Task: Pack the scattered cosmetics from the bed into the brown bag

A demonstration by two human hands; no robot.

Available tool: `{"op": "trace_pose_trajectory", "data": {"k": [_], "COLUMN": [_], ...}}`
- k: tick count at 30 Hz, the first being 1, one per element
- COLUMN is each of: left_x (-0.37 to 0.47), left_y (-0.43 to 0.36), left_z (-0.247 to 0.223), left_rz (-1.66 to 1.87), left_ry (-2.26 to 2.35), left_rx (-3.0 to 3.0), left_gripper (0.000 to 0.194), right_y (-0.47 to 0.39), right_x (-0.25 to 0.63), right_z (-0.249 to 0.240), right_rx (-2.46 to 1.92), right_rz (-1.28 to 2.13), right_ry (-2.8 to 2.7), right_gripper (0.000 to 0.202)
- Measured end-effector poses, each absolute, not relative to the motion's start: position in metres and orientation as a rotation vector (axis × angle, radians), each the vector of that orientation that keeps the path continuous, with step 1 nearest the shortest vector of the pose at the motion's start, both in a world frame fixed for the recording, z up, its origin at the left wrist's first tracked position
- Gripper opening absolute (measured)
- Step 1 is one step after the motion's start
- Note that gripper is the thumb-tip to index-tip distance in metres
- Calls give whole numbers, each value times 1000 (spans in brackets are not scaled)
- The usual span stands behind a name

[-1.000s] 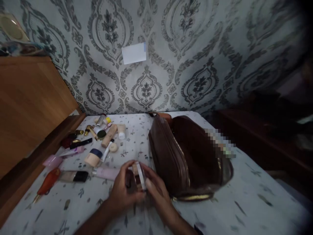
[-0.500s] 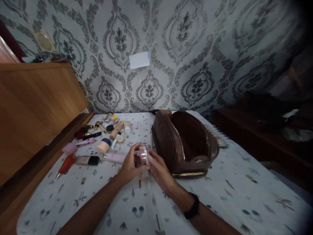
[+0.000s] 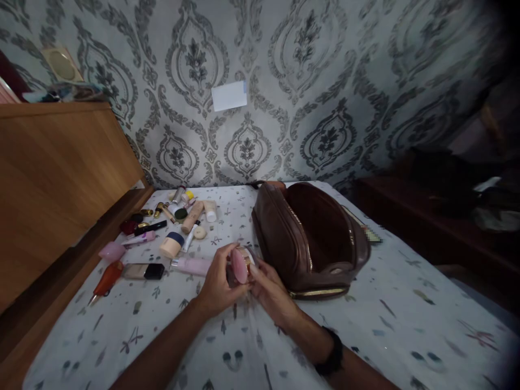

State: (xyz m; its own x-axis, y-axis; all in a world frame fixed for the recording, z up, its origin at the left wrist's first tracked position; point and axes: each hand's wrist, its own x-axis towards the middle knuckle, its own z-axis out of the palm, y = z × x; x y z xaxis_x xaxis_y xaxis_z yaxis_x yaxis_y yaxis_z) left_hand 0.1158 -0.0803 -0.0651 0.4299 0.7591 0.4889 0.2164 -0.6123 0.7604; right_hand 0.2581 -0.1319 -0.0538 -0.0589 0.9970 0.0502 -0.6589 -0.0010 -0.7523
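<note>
Between both hands is a small round cosmetic jar [image 3: 241, 265] with a pink face, a gold band and a clear edge, tilted on its side. My left hand [image 3: 220, 279] curls round its left side, thumb underneath. From the right, the fingers of my right hand [image 3: 271, 293] close on its rim. Just left of my left hand, a pale pink tube [image 3: 190, 265] lies on the patterned sheet. To the right of my right hand stands a brown leather toiletry bag [image 3: 280, 238], unzipped, its dark inside showing.
Left on the sheet lie several cosmetics, among them a jar with a dark blue lid [image 3: 172, 245], a foundation bottle [image 3: 143, 271] and an orange pointed item [image 3: 107, 279]. A wooden cabinet [image 3: 69, 162] borders the left side; a patterned wall [image 3: 247, 49] rises behind.
The jar has been turned in my hands, so its pink face now shows where its side showed before. Both hands have shifted slightly down in view.
</note>
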Motion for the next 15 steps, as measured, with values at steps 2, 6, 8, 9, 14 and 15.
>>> {"op": "trace_pose_trajectory", "data": {"k": [2, 6, 8, 9, 14, 15], "left_x": [116, 115, 115, 115, 115, 115], "left_y": [-81, -81, -80, -80, -83, -84], "left_z": [-65, -70, -74, -75, -71, -69], "left_rz": [1135, 1109, 1121, 1136, 1190, 1181], "left_ry": [822, 838, 854, 863, 938, 951], "left_rx": [2095, 2072, 2068, 2066, 1935, 1894], "left_gripper": [79, 84, 83, 81, 72, 72], "right_y": [-133, -129, -130, -133, -188, -201], "right_x": [258, 255, 255, 257, 281, 286], "right_z": [-51, -49, -49, -50, -57, -58], "right_rx": [-614, -628, -680, -733, -958, -933], "right_rz": [1521, 1565, 1546, 1513, 1227, 1227], "right_ry": [-718, -686, -698, -717, -868, -911], "right_gripper": [37, 43, 48, 51, 62, 61]}}
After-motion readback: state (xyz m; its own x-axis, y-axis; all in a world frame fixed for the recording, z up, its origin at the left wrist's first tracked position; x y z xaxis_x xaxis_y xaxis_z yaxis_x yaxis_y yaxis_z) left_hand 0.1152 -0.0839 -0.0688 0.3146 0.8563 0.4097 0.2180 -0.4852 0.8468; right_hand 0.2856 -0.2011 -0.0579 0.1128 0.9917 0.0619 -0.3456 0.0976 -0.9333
